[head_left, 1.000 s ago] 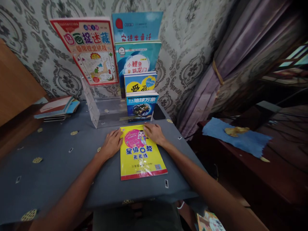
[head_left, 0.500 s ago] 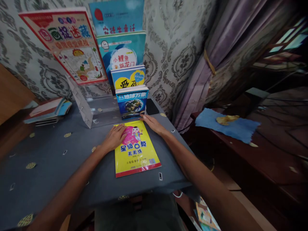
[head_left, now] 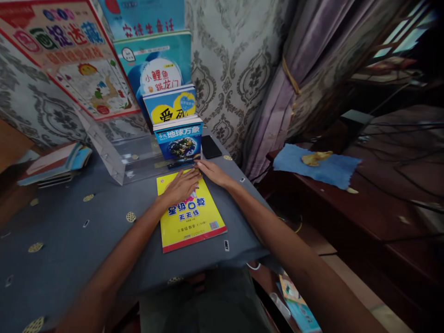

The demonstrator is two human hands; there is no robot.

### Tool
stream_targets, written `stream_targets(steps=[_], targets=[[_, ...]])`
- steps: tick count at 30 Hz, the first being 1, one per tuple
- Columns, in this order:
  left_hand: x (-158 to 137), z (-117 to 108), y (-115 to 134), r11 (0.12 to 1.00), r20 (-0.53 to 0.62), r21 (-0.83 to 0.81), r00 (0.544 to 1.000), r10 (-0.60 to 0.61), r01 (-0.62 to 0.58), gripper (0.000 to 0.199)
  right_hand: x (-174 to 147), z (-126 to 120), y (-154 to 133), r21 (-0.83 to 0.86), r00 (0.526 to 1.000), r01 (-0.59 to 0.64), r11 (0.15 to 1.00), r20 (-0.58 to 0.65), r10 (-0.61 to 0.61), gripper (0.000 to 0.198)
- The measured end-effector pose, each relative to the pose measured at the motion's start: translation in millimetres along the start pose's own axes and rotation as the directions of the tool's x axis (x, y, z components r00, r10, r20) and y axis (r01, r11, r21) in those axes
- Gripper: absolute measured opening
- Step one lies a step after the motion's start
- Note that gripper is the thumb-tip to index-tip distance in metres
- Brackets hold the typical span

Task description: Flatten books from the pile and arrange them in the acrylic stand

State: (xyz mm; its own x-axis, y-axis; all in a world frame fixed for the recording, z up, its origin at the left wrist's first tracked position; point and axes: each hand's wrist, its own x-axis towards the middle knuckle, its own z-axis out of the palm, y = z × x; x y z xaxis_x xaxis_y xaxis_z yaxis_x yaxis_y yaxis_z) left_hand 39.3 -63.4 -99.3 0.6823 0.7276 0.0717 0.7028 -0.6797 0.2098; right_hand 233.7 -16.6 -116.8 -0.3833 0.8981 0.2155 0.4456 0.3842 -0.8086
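A yellow workbook with a red bottom strip lies flat on the cloth-covered table. My left hand rests flat across its upper half, fingers stretched and hiding much of the cover picture. My right hand is at the workbook's top right corner, fingers extended toward the left. Its fingertips are close to the foot of a blue book with an Earth cover; whether they touch it I cannot tell. That book stands upright at the front of a clear acrylic stand.
More books stand in tiers behind: a blue and yellow one, a teal one and a red-bordered one. A dark phone lies right of the stand. Stacked books sit left. A blue cloth lies on separate furniture at right.
My left hand has slid right and inward over the workbook's cover, toward my right hand. My right hand stays by the corner. The camera view has shifted a little.
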Motion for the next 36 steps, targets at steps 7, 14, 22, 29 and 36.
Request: stream_targets(steps=[7,14,22,29,36], targets=[[-14.6,-3.0,13.6,0.993,0.060,-0.038,0.992,0.109,-0.107,0.044,-1.7,-1.5,-0.6,-0.019,1.000,0.020,1.000,0.022,-0.019,0.057],[-35.5,-1.1,35.0,0.970,0.063,-0.056,0.969,0.240,-0.237,0.043,1.3,0.3,4.6,-0.076,0.999,0.043,0.996,0.023,-0.041,0.054],[-60.6,-2.0,69.8,0.942,0.109,-0.121,0.939,0.328,-0.315,0.038,0.8,0.8,6.4,-0.073,0.998,0.055,0.996,0.014,-0.054,0.054],[-67.6,-2.0,80.9,0.924,0.078,-0.074,0.922,0.379,-0.374,0.038,1.0,2.6,7.6,-0.094,0.998,0.055,0.994,0.014,-0.054,0.046],[-77.3,9.5,86.1,0.937,-0.005,0.062,0.938,0.345,-0.345,0.039,-1.7,4.5,5.7,-0.175,0.997,0.074,0.982,0.022,-0.071,0.044]])
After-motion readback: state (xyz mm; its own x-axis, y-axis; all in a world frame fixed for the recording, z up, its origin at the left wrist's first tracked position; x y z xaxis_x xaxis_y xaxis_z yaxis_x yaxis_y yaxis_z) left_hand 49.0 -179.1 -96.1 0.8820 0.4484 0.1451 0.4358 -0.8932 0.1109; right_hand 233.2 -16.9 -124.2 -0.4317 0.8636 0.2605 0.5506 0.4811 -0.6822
